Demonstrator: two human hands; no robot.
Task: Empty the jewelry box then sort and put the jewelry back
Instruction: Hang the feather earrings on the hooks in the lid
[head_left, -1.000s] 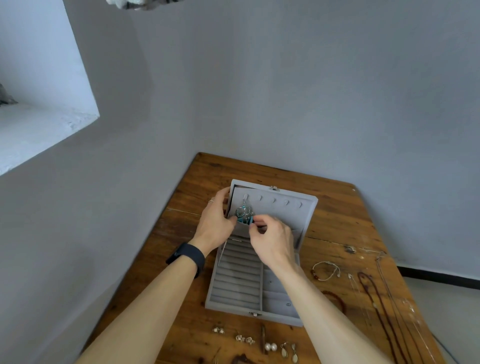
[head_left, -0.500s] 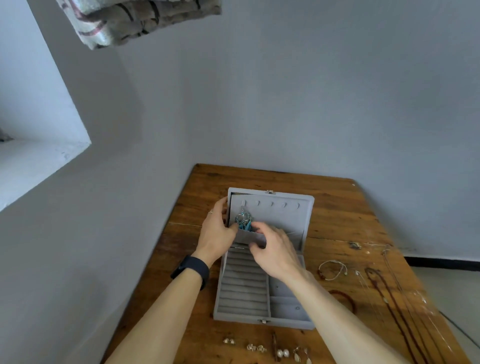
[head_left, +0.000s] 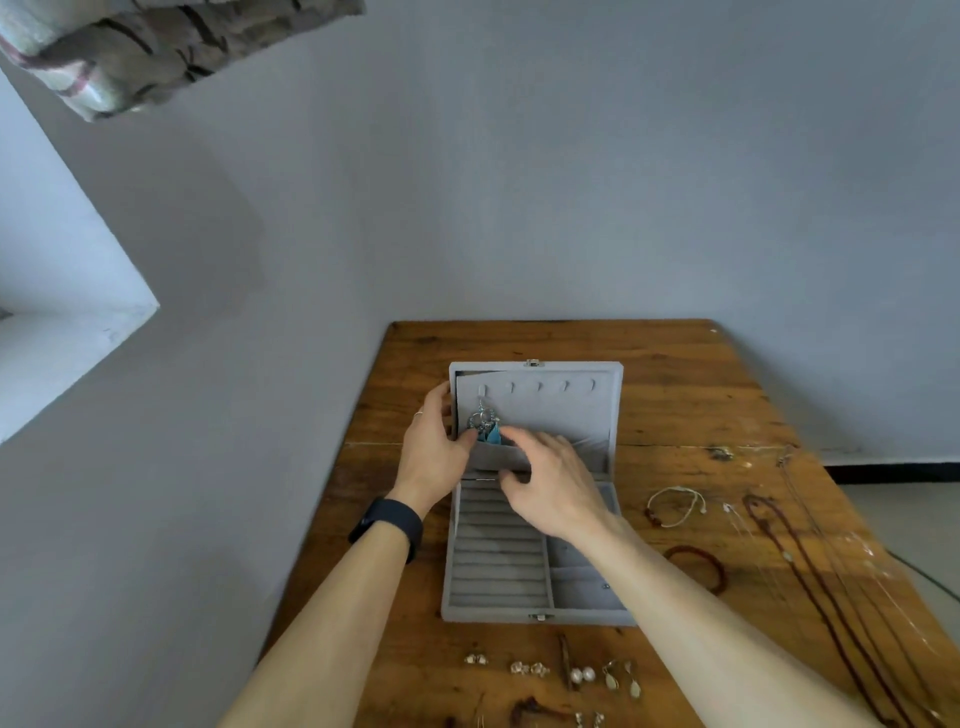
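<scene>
The silver filigree pendant with turquoise drops (head_left: 484, 421) hangs from the leftmost small hook (head_left: 482, 389) inside the upright lid (head_left: 561, 410) of the grey velvet jewelry box (head_left: 493, 616). Its lower end dips behind the rim of the lid's soft grey fabric pocket (head_left: 498, 457). The left hand (head_left: 434, 452) grips the lid's left edge, fingers behind and thumb in front near the pocket's corner, bracing it. The right hand (head_left: 556, 483) lies over the pocket with fingers loosely spread and thumb below; whether it pinches the fabric I cannot tell.

The pendant is probably light, loose-jointed and apt to swing or snag (thin wire loops catch on velvet). It is best taken by its top ring rather than the dangling drops, which may bend. The pocket looks limp and should yield to a gentle pull. Small pearl and metal earrings (head_left: 582, 674) and long thin necklaces (head_left: 810, 571) lie on the brown wooden table (head_left: 675, 395) around the box.
</scene>
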